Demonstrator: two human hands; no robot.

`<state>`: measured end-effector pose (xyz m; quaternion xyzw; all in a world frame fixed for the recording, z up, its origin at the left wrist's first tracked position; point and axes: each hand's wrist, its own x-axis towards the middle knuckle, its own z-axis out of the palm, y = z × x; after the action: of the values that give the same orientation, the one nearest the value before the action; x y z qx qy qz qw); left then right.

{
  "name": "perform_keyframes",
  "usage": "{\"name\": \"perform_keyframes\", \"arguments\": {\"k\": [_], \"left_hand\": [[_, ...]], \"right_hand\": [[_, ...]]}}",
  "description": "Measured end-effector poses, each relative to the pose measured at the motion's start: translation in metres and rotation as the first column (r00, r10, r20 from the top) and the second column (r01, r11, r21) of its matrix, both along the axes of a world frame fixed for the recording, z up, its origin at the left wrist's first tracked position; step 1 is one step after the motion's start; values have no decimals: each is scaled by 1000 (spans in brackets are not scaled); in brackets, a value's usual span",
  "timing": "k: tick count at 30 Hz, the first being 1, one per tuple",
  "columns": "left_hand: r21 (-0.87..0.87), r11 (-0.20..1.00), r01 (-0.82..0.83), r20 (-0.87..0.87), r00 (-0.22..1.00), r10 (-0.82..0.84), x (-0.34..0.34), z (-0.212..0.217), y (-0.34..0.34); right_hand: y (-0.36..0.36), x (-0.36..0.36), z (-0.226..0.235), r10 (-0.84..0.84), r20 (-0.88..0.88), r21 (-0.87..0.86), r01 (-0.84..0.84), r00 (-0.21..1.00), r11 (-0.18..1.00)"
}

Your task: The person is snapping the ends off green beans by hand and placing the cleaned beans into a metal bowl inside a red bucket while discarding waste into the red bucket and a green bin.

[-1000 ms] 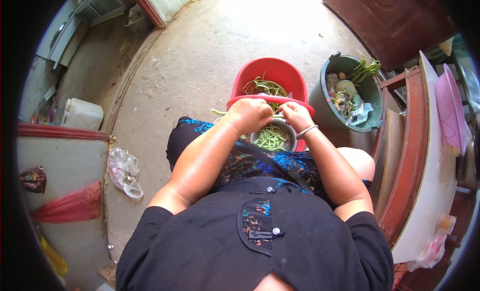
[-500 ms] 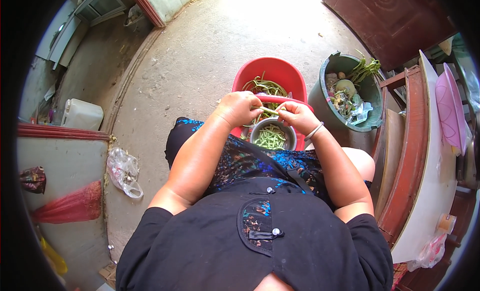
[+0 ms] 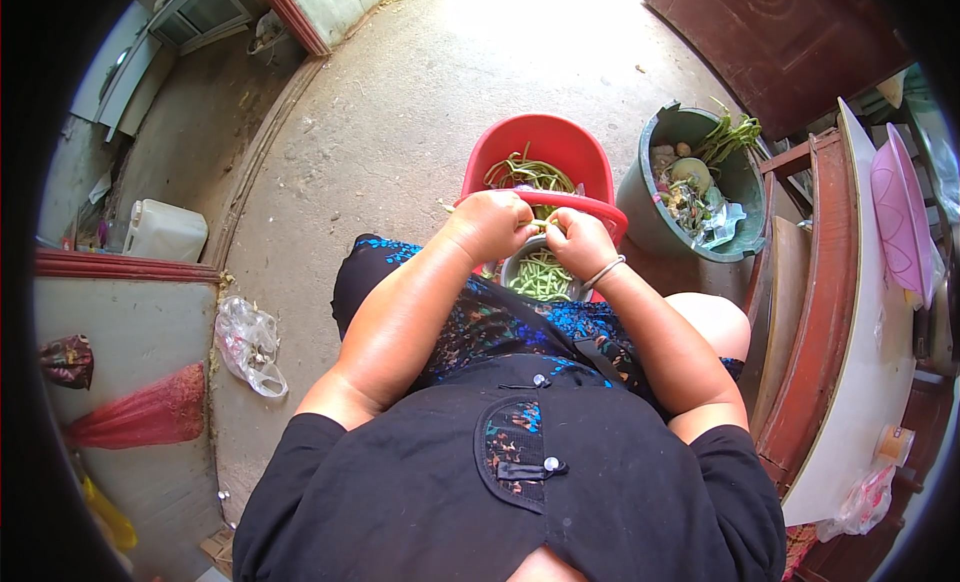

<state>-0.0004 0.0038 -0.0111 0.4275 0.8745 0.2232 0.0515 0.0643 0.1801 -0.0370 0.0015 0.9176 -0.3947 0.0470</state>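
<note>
**Both hands pinch a green bean over the bowl**

The person sits with both forearms reaching forward from the lower edge, elbows bent, the hands meeting above the lap. The left hand is curled into a loose fist, knuckles up. The right hand, a metal bangle at its wrist, is curled likewise, and the two nearly touch. A green bean runs between them, held by the fingertips of both. Just below lies a small metal bowl of cut bean pieces. Beyond the hands stands a red basin holding whole beans, and to its right a green bucket of scraps.
</note>
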Motion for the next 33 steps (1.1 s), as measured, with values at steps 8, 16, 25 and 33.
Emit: {"name": "perform_keyframes", "arguments": {"k": [8, 16, 25, 33], "left_hand": [[-20, 999, 45, 19, 999, -45, 5, -6, 4], [72, 996, 58, 88, 994, -64, 6, 3, 2], [-80, 986, -143, 123, 981, 152, -2, 20, -5], [44, 999, -29, -58, 998, 32, -9, 9, -8]], "right_hand": [[-1, -8, -30, -182, 165, -110, 202, 969, 973], [17, -12, -24, -160, 427, -606, 413, 890, 680], [22, -5, 2, 185, 358, -734, 154, 915, 661], [18, -4, 10, 166, 404, -670, 167, 900, 724]]}}
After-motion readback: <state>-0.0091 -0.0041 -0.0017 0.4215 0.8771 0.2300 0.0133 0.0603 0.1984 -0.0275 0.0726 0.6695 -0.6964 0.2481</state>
